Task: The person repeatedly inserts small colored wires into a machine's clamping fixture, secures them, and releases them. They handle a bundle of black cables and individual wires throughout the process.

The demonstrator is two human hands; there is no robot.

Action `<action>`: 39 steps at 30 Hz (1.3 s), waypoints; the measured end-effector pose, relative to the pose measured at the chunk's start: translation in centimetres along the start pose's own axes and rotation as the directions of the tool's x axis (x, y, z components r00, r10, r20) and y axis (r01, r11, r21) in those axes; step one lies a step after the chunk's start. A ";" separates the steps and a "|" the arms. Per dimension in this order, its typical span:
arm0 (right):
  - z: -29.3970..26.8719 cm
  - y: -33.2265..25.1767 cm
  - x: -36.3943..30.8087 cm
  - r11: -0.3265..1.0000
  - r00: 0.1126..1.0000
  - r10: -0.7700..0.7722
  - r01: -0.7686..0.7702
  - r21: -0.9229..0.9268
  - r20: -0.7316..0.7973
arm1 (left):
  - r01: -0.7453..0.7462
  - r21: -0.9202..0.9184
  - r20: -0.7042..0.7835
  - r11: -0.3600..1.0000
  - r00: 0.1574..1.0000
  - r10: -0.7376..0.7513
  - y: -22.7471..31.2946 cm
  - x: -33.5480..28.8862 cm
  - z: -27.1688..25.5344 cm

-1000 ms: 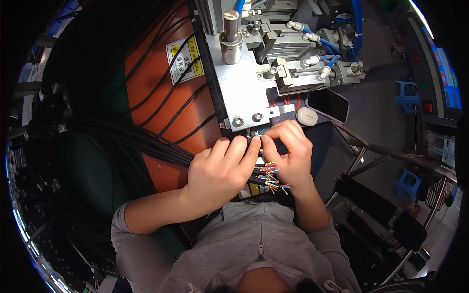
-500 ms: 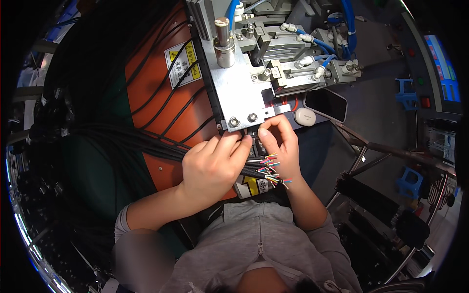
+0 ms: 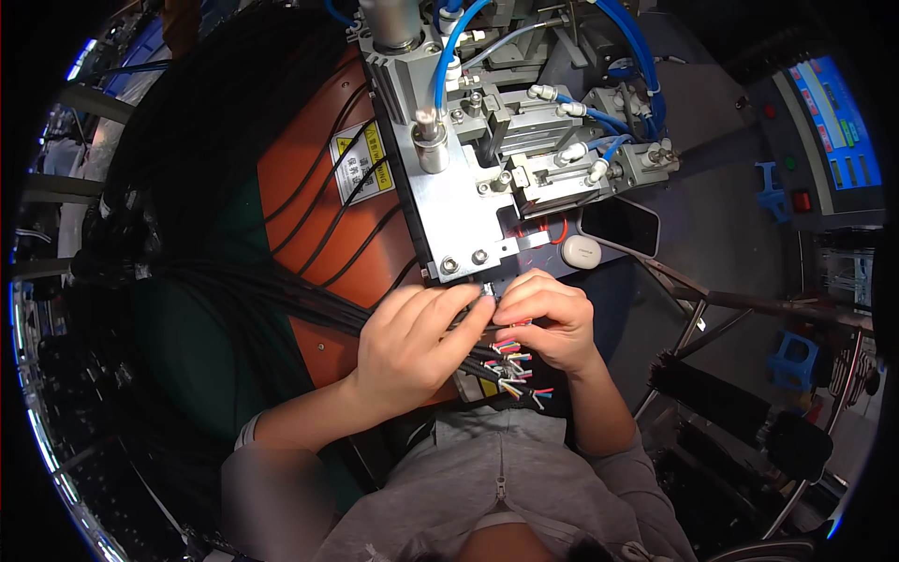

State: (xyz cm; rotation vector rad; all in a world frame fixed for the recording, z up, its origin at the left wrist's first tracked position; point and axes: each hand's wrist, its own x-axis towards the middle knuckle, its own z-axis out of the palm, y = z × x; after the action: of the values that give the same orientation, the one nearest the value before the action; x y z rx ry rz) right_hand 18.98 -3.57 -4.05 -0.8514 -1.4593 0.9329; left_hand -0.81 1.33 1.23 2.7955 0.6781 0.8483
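My left hand [image 3: 414, 339] is closed, thumb and index finger pinching just below the front edge of a metal plate [image 3: 459, 229]. A small shiny piece [image 3: 488, 289] shows at its fingertips; I cannot make out its kind. Beneath that hand runs a bundle of black cables [image 3: 272, 292], whose stripped ends fan into coloured wires [image 3: 511, 366] at its right. Facing it, my right hand [image 3: 554, 320] has its fingers bent against the thumb, with a bit of red wire showing between them. Both sets of fingertips nearly meet, and the fingers partly hide what is between them.
The plate belongs to a machine fixture with pneumatic cylinders [image 3: 562, 183] and blue air hoses [image 3: 646, 56]. An orange panel [image 3: 314, 239] with several cables across it lies left. To the right are an earbud case [image 3: 581, 251], a phone [image 3: 620, 225] and a screen [image 3: 838, 122].
Both hands have drawn back from the plate toward my body. The right hand's fingers have closed over the wires beside the left fingertips. The whole view has shifted slightly.
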 end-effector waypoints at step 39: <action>0.8 -1.6 0.2 0.922 0.924 0.325 -0.357 -0.148 -0.203 | 0.016 0.053 0.039 0.998 0.999 -0.018 0.7 -0.9 1.3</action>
State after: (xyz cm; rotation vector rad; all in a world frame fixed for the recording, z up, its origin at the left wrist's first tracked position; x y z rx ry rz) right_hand 18.19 -4.11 -2.55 -1.3249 -1.2778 0.9612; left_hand -0.52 0.29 -0.13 2.8409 0.7270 0.7818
